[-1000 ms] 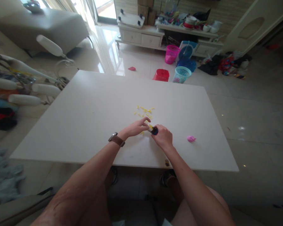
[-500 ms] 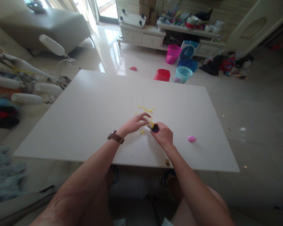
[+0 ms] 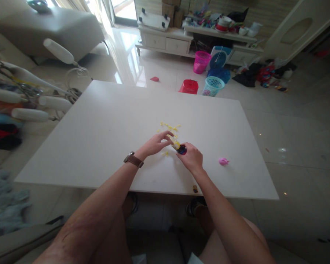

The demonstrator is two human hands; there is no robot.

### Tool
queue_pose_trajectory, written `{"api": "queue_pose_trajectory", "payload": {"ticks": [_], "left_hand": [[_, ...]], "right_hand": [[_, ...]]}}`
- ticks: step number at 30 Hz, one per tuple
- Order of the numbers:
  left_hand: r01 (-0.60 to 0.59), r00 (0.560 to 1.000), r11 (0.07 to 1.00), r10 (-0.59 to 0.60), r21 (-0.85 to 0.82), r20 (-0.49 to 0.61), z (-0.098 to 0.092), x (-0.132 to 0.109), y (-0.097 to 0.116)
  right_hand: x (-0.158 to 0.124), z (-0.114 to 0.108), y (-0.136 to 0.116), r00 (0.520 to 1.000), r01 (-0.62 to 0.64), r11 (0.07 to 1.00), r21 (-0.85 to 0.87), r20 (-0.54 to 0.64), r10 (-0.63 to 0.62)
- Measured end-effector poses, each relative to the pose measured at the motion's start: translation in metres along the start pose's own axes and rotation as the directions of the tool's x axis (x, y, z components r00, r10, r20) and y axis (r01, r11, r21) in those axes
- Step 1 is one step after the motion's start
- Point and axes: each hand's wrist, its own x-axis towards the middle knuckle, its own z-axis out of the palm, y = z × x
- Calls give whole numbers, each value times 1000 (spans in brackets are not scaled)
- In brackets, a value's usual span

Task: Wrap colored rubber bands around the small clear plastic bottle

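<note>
My right hand [image 3: 191, 157] is wrapped round a small dark object [image 3: 182, 149] with a pale yellow-and-white end that points up and left. At that pale end, the curled fingers and thumb of my left hand [image 3: 161, 142] come together on it; their exact contact is too small to see clearly. Thin yellow strips [image 3: 170, 128] lie scattered on the white table [image 3: 121, 124] beyond my hands. A few more yellow bits [image 3: 165, 153] rest just below my left fingers. My left wrist wears a brown-strapped watch.
To the right on the table sits a small pink object [image 3: 223, 161]. A little yellow-and-dark figure [image 3: 195, 189] lies at the near edge, beside my right forearm. Past the far edge stand a red stool-like item [image 3: 189, 87] and a light blue basket [image 3: 213, 86] on the floor.
The view has shifted very slightly. My hands keep nearly the same place, with the dark object a touch farther right and more of its pale end showing.
</note>
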Motion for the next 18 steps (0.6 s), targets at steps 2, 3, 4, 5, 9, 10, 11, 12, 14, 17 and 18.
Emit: {"api": "queue_pose_trajectory", "payload": {"ticks": [2, 3, 4, 5, 9, 10, 11, 12, 14, 17, 18], "left_hand": [[-24, 999, 1000, 24, -11, -41, -2, 2, -3], [-24, 993, 1000, 22, -16, -114, -5, 3, -6], [3, 979, 1000, -5, -11, -202, -9, 4, -11], [62, 955, 998, -57, 8, -289, -15, 5, -17], [510, 850, 814, -429, 276, -306, -40, -2, -48], [573, 819, 743, -509, 346, -263, -43, -6, -55], [594, 802, 700, -554, 397, -222, -45, -10, -60], [595, 795, 679, -575, 430, -193, -45, -13, -65], [568, 810, 682, -562, 461, -167, -42, -17, -71], [516, 844, 705, -515, 487, -150, -34, -15, -71], [491, 859, 719, -495, 492, -133, -31, -14, -69]], "right_hand": [[0, -1, 1, 1000, -9, 1000, 5, -1, 9], [1, -2, 1, 1000, -19, 1000, 9, -5, 19], [2, -3, 3, 999, -31, 999, 14, -11, 31], [3, -5, 4, 999, -44, 999, 19, -18, 45], [6, -12, 12, 995, -88, 996, 34, -43, 90], [7, -13, 14, 994, -95, 995, 35, -46, 96], [7, -14, 15, 994, -100, 994, 35, -48, 102], [8, -15, 16, 993, -104, 994, 37, -48, 106], [8, -16, 17, 993, -109, 993, 41, -44, 110], [8, -17, 17, 991, -121, 991, 50, -46, 123], [9, -17, 17, 990, -127, 991, 53, -49, 129]]}}
